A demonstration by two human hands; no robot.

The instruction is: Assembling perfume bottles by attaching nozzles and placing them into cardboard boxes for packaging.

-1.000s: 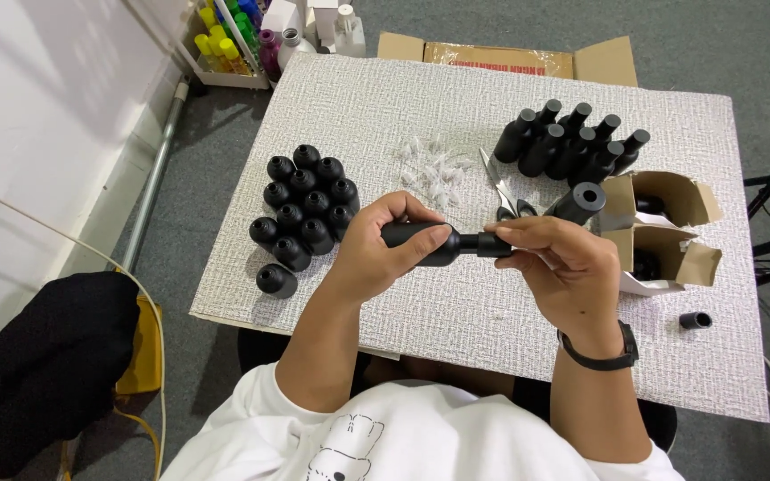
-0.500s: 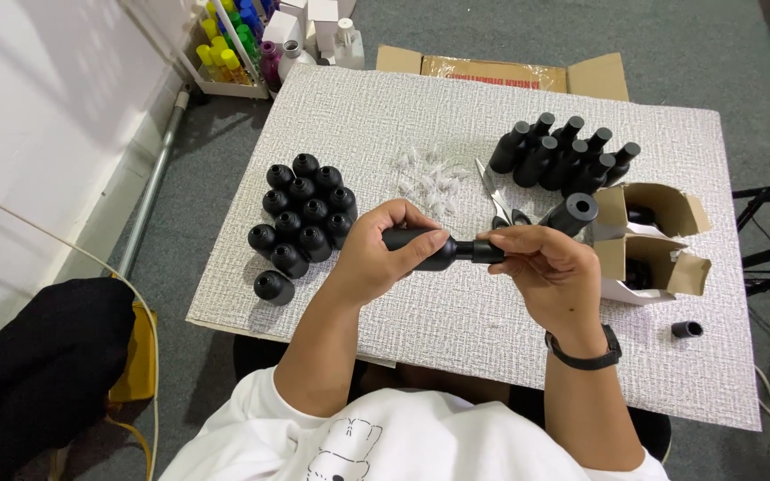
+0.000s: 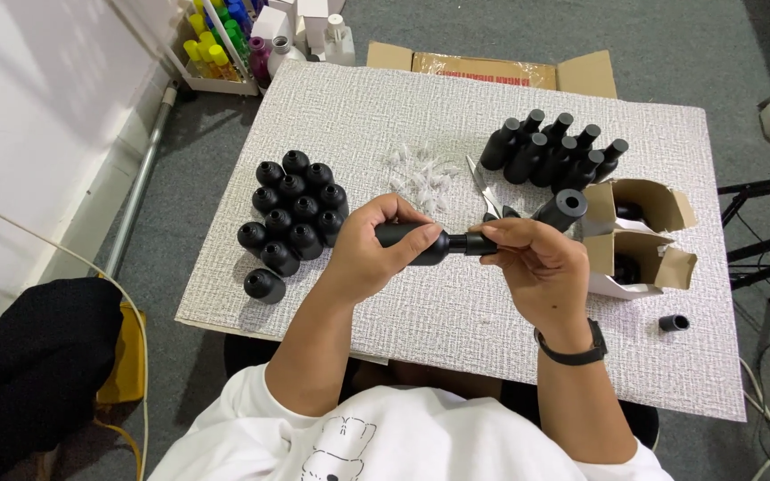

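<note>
While left hand grips bottle, right hand pinches neck.

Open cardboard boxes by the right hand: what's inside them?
Each of the cardboard boxes shows something dark and rounded inside, likely a black bottle; the flaps and shadow hide the rest.

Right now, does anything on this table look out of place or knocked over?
Mostly tidy. One small black cap lies on its side alone near the table's right edge, apart from everything else. One round black bottle sits just outside the packed cluster of round black bottles. Nothing looks spilled or broken.
</note>
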